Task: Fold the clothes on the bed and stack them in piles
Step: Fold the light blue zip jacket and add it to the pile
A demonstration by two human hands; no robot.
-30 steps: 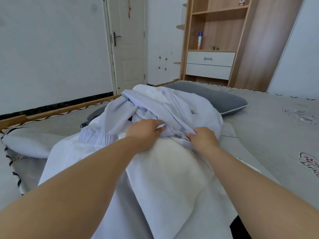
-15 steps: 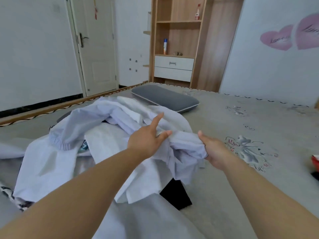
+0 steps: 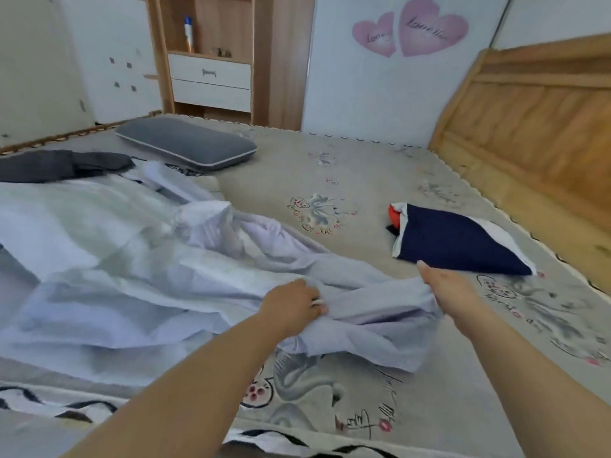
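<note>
A pale lilac garment [image 3: 360, 312] stretches across the grey printed bed [image 3: 380, 180], trailing back to a heap of white and lilac clothes [image 3: 99, 246] at the left. My left hand [image 3: 292, 309] grips a fold of the lilac garment near its middle. My right hand [image 3: 449, 289] holds the same garment's right end, thumb up and fingers wrapped under the cloth. A folded navy, white and red garment [image 3: 459, 242] lies on the bed just beyond my right hand.
A grey pillow [image 3: 185, 143] lies at the far side, with dark grey clothing [image 3: 59, 165] at the far left. A wooden headboard [image 3: 535, 133] bounds the right. A wooden shelf unit with white drawers [image 3: 211, 77] stands against the far wall.
The view has swung right. Both hands have pulled the lilac garment out of the heap and dragged it rightward onto open bed. My left hand, spread open before, now grips the cloth.
</note>
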